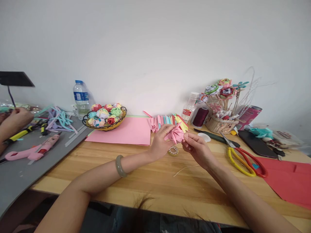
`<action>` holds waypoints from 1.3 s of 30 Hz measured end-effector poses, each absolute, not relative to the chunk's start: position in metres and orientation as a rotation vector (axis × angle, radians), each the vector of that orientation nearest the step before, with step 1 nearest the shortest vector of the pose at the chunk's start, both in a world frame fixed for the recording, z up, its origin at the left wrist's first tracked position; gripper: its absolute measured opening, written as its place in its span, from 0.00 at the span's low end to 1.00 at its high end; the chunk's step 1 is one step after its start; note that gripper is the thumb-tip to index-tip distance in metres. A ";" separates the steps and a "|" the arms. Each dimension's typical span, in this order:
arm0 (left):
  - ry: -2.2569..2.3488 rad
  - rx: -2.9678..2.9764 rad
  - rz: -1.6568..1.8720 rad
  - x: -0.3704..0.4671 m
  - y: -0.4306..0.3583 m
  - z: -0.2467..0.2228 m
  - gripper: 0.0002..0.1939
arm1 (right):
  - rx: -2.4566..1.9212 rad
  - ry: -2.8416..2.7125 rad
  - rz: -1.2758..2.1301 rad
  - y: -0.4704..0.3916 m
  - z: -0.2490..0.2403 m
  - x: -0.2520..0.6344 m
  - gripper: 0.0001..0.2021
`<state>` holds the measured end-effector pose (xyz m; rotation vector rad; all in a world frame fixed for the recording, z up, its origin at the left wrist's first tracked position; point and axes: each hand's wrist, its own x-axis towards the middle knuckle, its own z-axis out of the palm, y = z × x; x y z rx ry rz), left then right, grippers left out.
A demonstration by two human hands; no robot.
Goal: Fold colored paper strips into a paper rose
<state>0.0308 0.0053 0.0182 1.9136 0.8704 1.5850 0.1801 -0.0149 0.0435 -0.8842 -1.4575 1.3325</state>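
A pink folded-paper flower (177, 134) is held up over the table between both hands. My left hand (159, 144) is closed on its left side, with a ring on one finger. On the right side, my right hand (195, 146) pinches the paper's edge between thumb and fingers. Just behind the flower stands a row of folded paper pieces (160, 122) in pink, blue and yellow. Below the hands lies a roll of tape (173, 150), partly hidden by the left hand. A pale string (182, 169) trails on the wood near my right wrist.
Pink paper sheets (131, 132) lie under a basket of paper flowers (105, 127). Scissors (243, 160), a phone (257, 144) and red paper (289, 178) are to the right. A glue gun (34, 152) and another person's hand (18, 119) are at left. A water bottle (81, 98) stands behind.
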 end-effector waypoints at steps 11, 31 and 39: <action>0.734 1.314 1.266 0.036 0.003 0.038 0.30 | -1.034 -1.486 0.894 -0.010 0.039 0.187 0.10; 0.410 1.024 0.976 0.029 0.007 0.033 0.15 | -1.132 -1.543 0.724 -0.002 0.044 0.198 0.14; 0.549 1.057 0.813 0.021 0.023 0.027 0.14 | -1.223 -1.623 0.876 -0.002 0.044 0.197 0.14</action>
